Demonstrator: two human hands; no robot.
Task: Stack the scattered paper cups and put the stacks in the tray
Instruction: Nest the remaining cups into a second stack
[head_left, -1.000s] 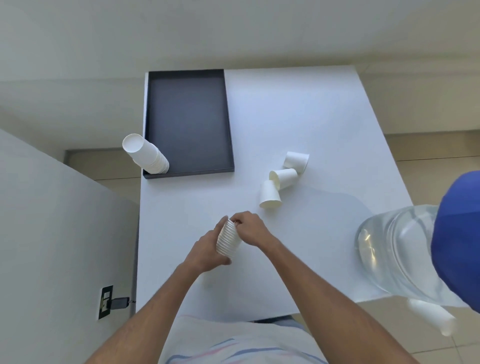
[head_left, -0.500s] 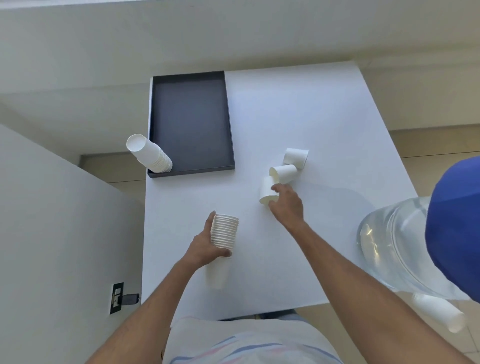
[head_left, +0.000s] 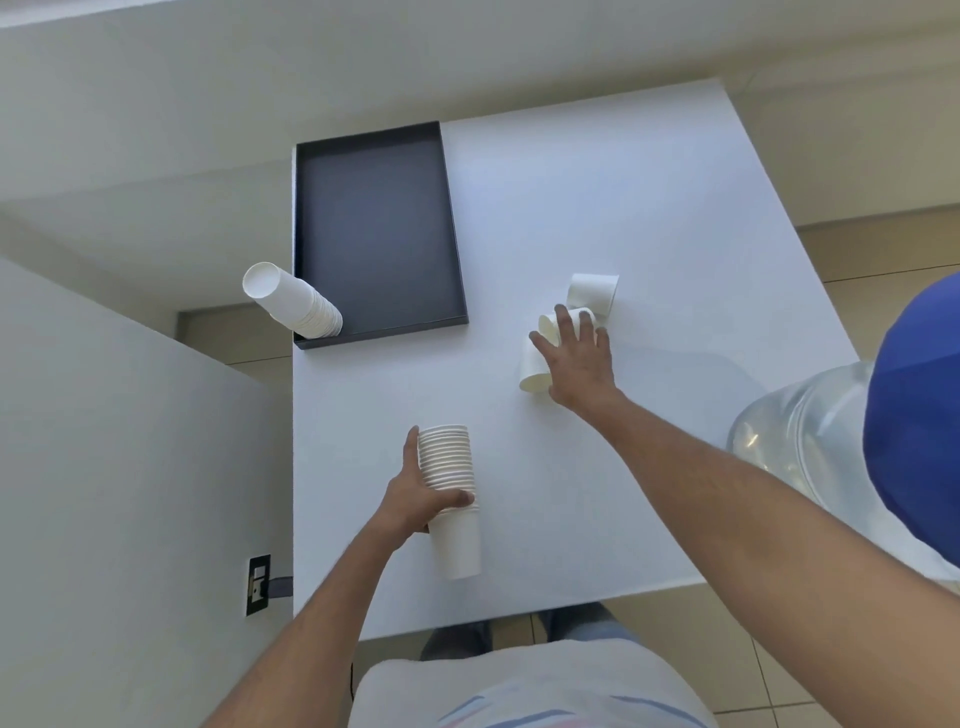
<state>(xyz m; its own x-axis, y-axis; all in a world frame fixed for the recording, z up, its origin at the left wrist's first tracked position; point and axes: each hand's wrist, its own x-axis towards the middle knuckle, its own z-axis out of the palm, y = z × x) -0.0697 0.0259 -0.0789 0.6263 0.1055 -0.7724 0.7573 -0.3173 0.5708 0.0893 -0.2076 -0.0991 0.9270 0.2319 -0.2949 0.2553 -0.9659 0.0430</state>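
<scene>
My left hand (head_left: 410, 499) grips a tall stack of white paper cups (head_left: 451, 499) near the front of the white table (head_left: 649, 218). My right hand (head_left: 576, 358) reaches over three loose white cups, fingers spread. It lies on the nearest loose cup (head_left: 532, 371) and its fingertips touch the middle cup (head_left: 546, 325); the far cup (head_left: 592, 292) lies just beyond. The black tray (head_left: 374, 234) sits at the far left of the table. A second cup stack (head_left: 293, 301) leans in its near left corner.
A large clear water bottle (head_left: 810, 447) with a blue cap (head_left: 924, 426) stands at the right, beside the table's edge. A grey wall or cabinet with a socket (head_left: 258, 584) borders the table's left side.
My right hand left the held stack and reached forward to the loose cups. My left hand keeps the stack, now turned upright.
</scene>
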